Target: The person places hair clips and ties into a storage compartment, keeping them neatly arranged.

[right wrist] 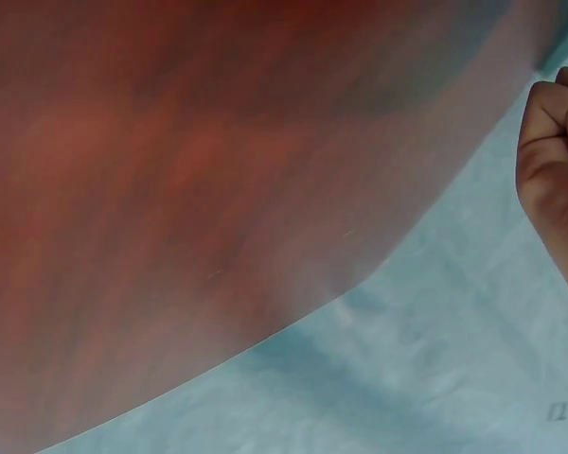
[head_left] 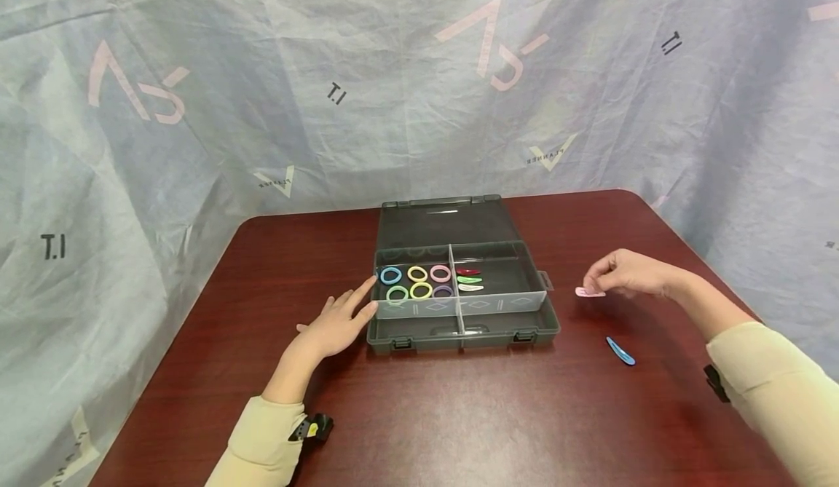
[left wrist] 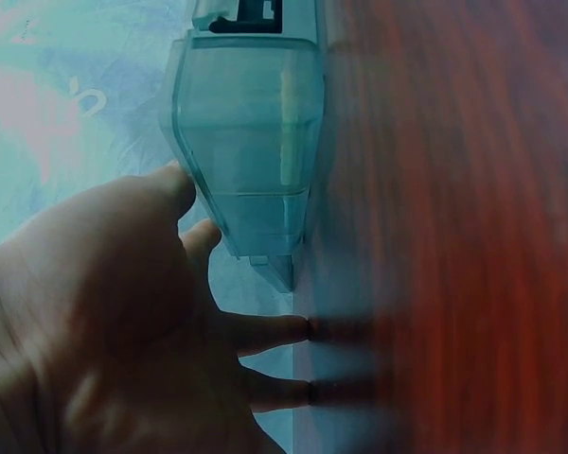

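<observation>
My right hand (head_left: 625, 271) pinches a pink hair clip (head_left: 590, 293) low over the table, to the right of the box. Only part of that hand (right wrist: 557, 175) enters the right wrist view, and its clip is out of sight there. With fingers spread, my left hand (head_left: 334, 322) touches the left side of a grey see-through divided box (head_left: 419, 341); the left wrist view shows its thumb and index finger against the box wall (left wrist: 246, 123). Nearer the front, a blue hair clip (head_left: 620, 351) lies on the table.
The box lid (head_left: 446, 225) leans open at the back. Several coloured hair ties, such as a pink one (head_left: 440, 274), fill the back left compartment. Red (head_left: 468, 272), green (head_left: 469, 280) and white (head_left: 470, 288) clips lie in the back right one. A cloth (head_left: 393, 145) hangs behind the table (head_left: 459, 414).
</observation>
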Tool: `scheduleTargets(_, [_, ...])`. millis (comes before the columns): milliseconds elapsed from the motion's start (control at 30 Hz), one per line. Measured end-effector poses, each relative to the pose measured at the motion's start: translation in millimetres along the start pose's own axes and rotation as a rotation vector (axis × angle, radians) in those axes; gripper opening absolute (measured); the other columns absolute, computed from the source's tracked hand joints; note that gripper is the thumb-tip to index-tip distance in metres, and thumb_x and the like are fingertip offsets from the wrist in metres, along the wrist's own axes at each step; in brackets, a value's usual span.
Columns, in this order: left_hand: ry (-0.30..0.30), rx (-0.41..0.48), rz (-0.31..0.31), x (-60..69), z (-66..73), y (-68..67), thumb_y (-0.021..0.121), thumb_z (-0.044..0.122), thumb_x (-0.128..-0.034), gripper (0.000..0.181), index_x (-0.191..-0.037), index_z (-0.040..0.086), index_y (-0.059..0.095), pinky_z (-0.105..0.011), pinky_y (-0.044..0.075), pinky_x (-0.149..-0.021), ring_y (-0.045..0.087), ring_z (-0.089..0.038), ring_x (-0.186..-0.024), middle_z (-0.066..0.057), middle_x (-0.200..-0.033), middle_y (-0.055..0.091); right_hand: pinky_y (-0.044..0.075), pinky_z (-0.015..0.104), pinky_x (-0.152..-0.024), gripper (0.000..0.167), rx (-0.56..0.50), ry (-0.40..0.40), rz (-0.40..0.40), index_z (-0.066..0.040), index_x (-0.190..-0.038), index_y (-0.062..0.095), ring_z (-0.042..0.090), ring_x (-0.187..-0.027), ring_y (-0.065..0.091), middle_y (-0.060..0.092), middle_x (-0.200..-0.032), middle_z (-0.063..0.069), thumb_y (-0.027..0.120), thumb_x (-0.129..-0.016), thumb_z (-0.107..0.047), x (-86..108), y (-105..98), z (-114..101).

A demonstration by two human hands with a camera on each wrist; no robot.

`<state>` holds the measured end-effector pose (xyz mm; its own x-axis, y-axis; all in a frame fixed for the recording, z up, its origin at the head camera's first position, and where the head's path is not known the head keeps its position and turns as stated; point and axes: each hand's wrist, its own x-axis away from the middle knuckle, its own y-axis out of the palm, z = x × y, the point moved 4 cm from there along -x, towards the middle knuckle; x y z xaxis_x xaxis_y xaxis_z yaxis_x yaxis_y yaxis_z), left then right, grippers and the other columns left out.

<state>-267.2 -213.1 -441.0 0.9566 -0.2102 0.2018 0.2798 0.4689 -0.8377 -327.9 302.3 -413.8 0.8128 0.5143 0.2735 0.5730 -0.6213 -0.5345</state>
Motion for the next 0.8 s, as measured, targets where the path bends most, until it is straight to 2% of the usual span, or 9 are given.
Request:
scheduleTargets(167, [0.003,0.011,-0.003,0.5,0.2,-0.1,0.031,0.064,-0.1043,0.065,-0.162,0.044,0.01,-0.092,-0.001,-0.088,0.004,-0.051,-0.15,-0.019,-0.166,0.017,0.028,0.022,-0.047,0.017,0.032,0.027,0.05,0.006,-0.097,0.072,0.006,-0.052,0.033,0.057,-0.069,0.003,0.066,-0.092,-0.01,-24.1,1,-24])
scheduleTargets(333, [0.006,0.01,-0.007,-0.8,0.3,-0.5,0.03,0.065,-0.1038,0.066,-0.162,0.044,0.009,-0.092,-0.001,-0.089,0.003,-0.051,-0.15,-0.018,-0.167,0.016,0.029,0.024,-0.047,0.014,0.074,-0.007,0.065,-0.001,-0.095,0.075,0.008,-0.05,0.029,0.06,-0.074,0.009,0.066,-0.093,-0.011,-43.4,9,-45])
scheduleTargets(467, [0.006,0.01,-0.003,-2.2,-0.6,-0.2,0.029,0.067,-0.1032,0.066,-0.162,0.045,0.009,-0.092,-0.002,-0.088,0.004,-0.051,-0.15,-0.019,-0.166,0.017,0.028,0.025,-0.047,0.014,0.086,-0.029,0.067,-0.001,-0.095,0.076,0.007,-0.052,0.029,0.066,-0.08,0.005,0.066,-0.092,-0.011,-60.5,18,-59])
scheduleTargets(533, [0.005,0.012,-0.002,-2.4,-1.1,0.4,0.029,0.067,-0.1032,0.066,-0.162,0.045,0.009,-0.092,-0.002,-0.088,0.004,-0.051,-0.15,-0.019,-0.166,0.017,0.027,0.024,-0.047,0.014,0.09,-0.033,0.062,-0.002,-0.095,0.076,0.007,-0.051,0.027,0.061,-0.071,0.0,0.066,-0.091,-0.011,-70.3,24,-64])
scheduleTargets(667, [0.006,0.02,-0.006,-1.8,-0.9,0.9,0.03,0.066,-0.1037,0.066,-0.162,0.045,0.01,-0.092,-0.002,-0.089,0.003,-0.051,-0.15,-0.019,-0.166,0.016,0.025,0.024,-0.047,0.014,0.1,-0.04,0.042,-0.005,-0.095,0.078,0.008,-0.049,0.023,0.043,-0.057,-0.007,0.067,-0.09,-0.012,-88.5,37,-75])
scheduleTargets(800, [0.008,0.02,-0.003,-1.3,-0.6,0.2,0.031,0.066,-0.1037,0.066,-0.162,0.045,0.01,-0.092,-0.001,-0.089,0.003,-0.051,-0.15,-0.019,-0.166,0.017,0.023,0.025,-0.045,0.012,0.097,-0.022,0.035,-0.006,-0.094,0.079,0.009,-0.047,0.021,0.049,-0.059,-0.004,0.07,-0.09,-0.014,-101.9,47,-82])
